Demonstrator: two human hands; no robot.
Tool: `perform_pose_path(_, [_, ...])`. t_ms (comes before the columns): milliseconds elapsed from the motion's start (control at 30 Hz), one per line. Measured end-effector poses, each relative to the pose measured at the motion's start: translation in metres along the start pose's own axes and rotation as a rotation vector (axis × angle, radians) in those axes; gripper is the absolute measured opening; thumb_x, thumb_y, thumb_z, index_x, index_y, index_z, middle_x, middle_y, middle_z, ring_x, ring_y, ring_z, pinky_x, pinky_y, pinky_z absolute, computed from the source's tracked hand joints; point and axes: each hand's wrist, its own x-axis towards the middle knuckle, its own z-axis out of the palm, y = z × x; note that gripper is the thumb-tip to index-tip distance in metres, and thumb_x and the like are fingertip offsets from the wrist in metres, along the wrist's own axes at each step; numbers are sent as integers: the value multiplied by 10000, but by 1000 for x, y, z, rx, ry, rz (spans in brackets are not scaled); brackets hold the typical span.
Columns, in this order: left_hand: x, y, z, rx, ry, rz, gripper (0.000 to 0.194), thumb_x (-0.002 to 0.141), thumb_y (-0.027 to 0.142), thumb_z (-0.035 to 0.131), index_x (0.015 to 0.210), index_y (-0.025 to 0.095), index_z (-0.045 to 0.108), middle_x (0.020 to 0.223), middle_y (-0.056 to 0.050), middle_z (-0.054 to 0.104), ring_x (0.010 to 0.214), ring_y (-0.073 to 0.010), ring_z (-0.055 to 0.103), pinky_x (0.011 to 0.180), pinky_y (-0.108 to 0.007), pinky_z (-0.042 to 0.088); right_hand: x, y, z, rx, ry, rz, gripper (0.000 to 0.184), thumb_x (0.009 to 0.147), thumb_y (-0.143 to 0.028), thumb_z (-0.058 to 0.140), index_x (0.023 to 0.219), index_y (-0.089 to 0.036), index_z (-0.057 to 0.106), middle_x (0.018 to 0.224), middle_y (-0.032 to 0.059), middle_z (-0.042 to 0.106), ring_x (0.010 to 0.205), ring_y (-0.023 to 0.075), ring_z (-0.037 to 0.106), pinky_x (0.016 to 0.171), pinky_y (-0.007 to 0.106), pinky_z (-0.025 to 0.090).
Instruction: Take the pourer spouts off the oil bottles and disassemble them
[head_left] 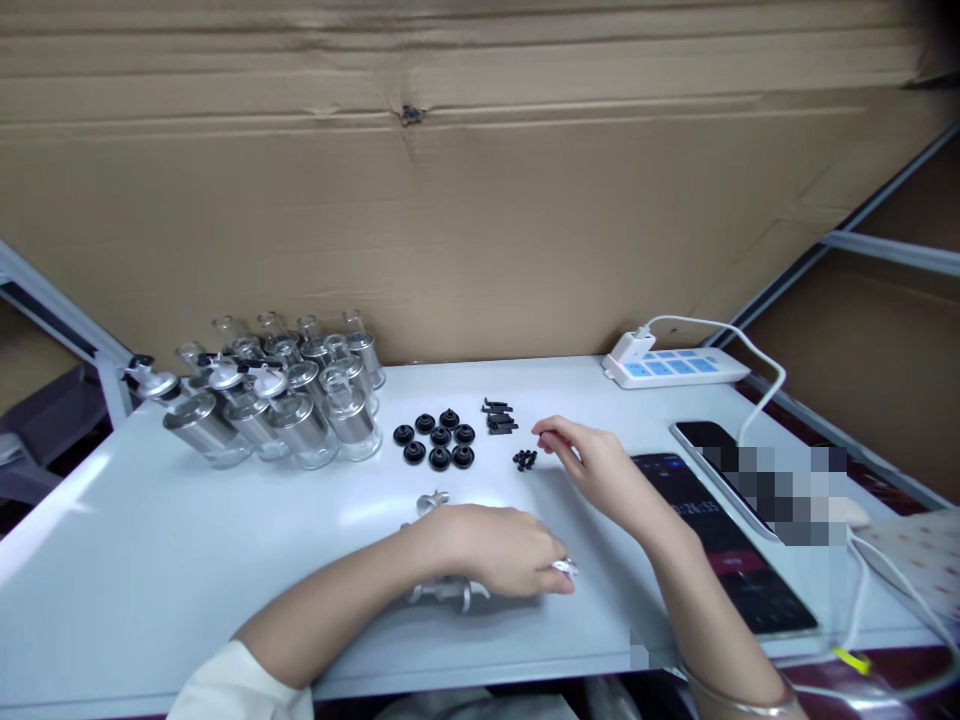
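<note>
Two hands over a pale worktop [150, 560], w/ a big cardboard sheet [480, 200] standing behind it as a backdrop, prob. to screen the bench off.

Going by size: a cluster of glass bottles [285, 395] w/ metal collars sits far left, packed tight and touching, so they're out of my reach zone but near. Right side has a white power strip [675, 365] at the back edge w/ a cable running fwd to a phone [720, 455]; a dark tablet [739, 560] lies under my right forearm, screen lit, looks like a timer, digits too blurred to read.

My left hand [502, 550] rests palm-down near the front edge, fingers curled over a silvery metal part [446, 592]; it pokes out under the wrist and another bit shows just behind the knuckles. Grip is loose-closed, more pinning it flat than lifting.

My right hand [592, 460] reaches fwd, thumb and forefinger pinched narrow; can't tell if anything's between them. It's just beside a small heap of tiny black bits [525, 460], nearly touching.

Smaller stuff is sorted by kind mid-worktop: round black caps [436, 440] in a neat clump, then black clips [499, 415] stacked behind the tiny bits. Grouping looks deliberate, each kind within easy reach of the right hand.
</note>
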Motion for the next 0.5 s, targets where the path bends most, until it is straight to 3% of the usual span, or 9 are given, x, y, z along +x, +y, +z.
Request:
perform_pose_path(133, [-6,2,-6,27,-5,3,386,940,363,344,1038,104,614,1031,-140,655,903,-262,626,716,-345,468,-12,17,13,56,-6,89,113,911,-300,344,896,-254,446,764,35,646,686,206,623,689,347,481])
perform_pose_path(300, [-12,1,-11,43,41,-40,372,944,349,334,1071,126,603,1043,-125,652,872,-244,629,718,-344,466,-14,31,26,-45,35,-3,105,865,-242,396,812,-237,486,856,82,594,771,221,581,737,359,467])
perform_pose_path(500, [-16,1,-13,65,41,-36,361,945,341,333,1056,125,600,1043,-118,652,862,-244,626,707,-338,458,-9,31,29,-83,-42,40,116,813,-163,385,787,-224,481,821,71,613,760,221,589,734,358,459])
